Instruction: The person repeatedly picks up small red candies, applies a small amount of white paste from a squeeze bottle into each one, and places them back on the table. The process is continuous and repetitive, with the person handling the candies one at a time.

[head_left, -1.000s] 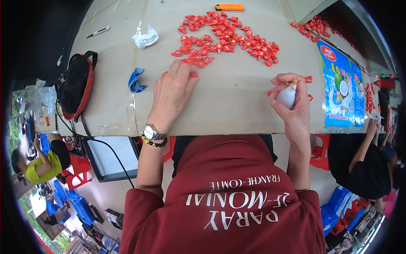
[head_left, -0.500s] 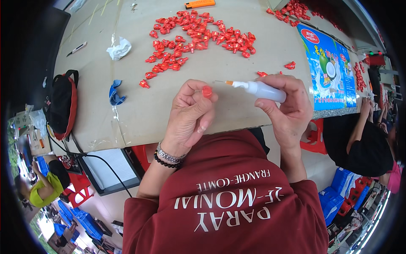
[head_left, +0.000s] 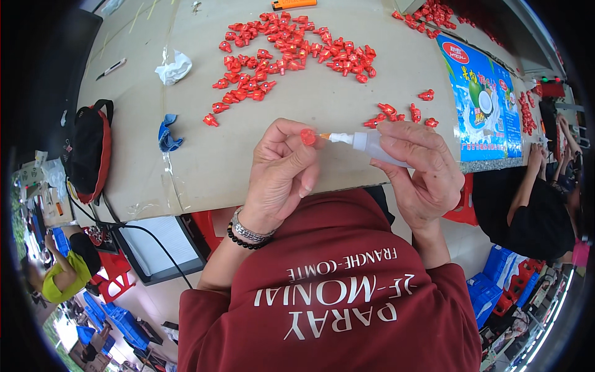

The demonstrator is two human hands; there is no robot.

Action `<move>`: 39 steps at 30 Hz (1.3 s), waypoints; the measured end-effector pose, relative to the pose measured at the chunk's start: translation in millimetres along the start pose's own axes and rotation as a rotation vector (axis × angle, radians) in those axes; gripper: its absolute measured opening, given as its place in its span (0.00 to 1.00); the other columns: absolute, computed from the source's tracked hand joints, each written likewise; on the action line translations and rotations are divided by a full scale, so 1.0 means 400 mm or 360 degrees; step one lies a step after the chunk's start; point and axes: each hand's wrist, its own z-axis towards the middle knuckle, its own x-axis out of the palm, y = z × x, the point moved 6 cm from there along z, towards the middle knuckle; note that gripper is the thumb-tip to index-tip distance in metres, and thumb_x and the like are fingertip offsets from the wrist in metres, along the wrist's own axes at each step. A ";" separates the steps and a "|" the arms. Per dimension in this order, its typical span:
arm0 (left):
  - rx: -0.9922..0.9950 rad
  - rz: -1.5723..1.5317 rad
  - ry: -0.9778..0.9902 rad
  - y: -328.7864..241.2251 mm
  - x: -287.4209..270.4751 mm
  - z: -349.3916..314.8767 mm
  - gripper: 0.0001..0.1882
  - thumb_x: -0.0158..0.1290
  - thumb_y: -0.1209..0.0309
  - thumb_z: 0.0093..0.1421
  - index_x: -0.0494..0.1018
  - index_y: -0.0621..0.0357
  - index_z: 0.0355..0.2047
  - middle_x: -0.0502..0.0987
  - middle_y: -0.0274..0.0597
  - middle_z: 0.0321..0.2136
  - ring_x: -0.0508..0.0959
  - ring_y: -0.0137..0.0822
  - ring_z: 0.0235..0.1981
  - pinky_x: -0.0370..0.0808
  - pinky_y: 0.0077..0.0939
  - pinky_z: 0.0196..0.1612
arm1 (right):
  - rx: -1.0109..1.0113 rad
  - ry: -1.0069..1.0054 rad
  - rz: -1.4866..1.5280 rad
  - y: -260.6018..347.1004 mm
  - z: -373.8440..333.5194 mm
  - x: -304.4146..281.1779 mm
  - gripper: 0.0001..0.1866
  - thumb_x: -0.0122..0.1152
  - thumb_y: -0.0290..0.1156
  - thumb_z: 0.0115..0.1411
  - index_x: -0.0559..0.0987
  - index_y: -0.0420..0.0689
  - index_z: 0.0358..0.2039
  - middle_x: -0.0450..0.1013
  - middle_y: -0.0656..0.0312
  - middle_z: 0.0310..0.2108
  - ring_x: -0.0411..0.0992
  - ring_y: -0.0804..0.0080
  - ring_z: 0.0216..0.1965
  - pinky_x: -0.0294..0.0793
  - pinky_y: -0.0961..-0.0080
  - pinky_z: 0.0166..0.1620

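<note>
Between the thumb and fingers of my left hand (head_left: 284,164) is a small red plastic part (head_left: 308,137), held up over the table's near edge. My right hand (head_left: 423,167) grips a translucent white squeeze bottle (head_left: 373,147) lying sideways, its needle nozzle (head_left: 326,136) pointing left. The nozzle's orange end meets the red part or sits right beside it; the fine tip is hidden. Beyond my hands lies a loose heap of similar red parts (head_left: 291,46). Several more red parts (head_left: 387,110) lie just past my right hand.
On the table (head_left: 142,167) are a crumpled white tissue (head_left: 174,68), a blue scrap (head_left: 168,133), a pen (head_left: 111,69), an orange cutter (head_left: 294,4) and a black-red bag (head_left: 93,152). A blue printed sheet (head_left: 480,99) covers the right side. A co-worker in black (head_left: 527,204) sits at the right.
My right hand has brought the bottle left, so its nozzle now reaches the red part. The right fingers have shifted over the bottle, and more red parts show beyond them.
</note>
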 end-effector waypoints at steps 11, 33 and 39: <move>-0.0030 -0.0006 0.0014 0.001 0.002 0.001 0.10 0.54 0.71 0.60 0.68 0.59 0.40 0.76 0.41 0.32 0.65 0.21 0.12 0.59 0.13 0.13 | -0.0075 0.0023 -0.0081 0.004 0.001 0.009 0.17 0.71 0.17 0.40 0.78 0.37 0.33 0.76 0.51 0.35 0.77 0.61 0.36 0.78 0.70 0.39; -0.0038 0.0043 -0.0001 0.001 -0.002 -0.007 0.09 0.55 0.71 0.60 0.68 0.58 0.38 0.77 0.40 0.32 0.64 0.20 0.12 0.58 0.12 0.13 | -0.0095 0.0035 -0.0128 0.013 0.000 0.012 0.16 0.70 0.16 0.40 0.78 0.37 0.33 0.76 0.51 0.34 0.77 0.60 0.36 0.78 0.70 0.38; -0.0016 0.0060 -0.0036 -0.005 -0.001 -0.005 0.10 0.56 0.74 0.58 0.67 0.58 0.39 0.77 0.41 0.31 0.64 0.20 0.12 0.58 0.12 0.13 | -0.0087 0.0020 -0.0115 0.018 0.001 0.007 0.15 0.70 0.16 0.41 0.78 0.37 0.32 0.77 0.51 0.35 0.76 0.61 0.37 0.78 0.70 0.39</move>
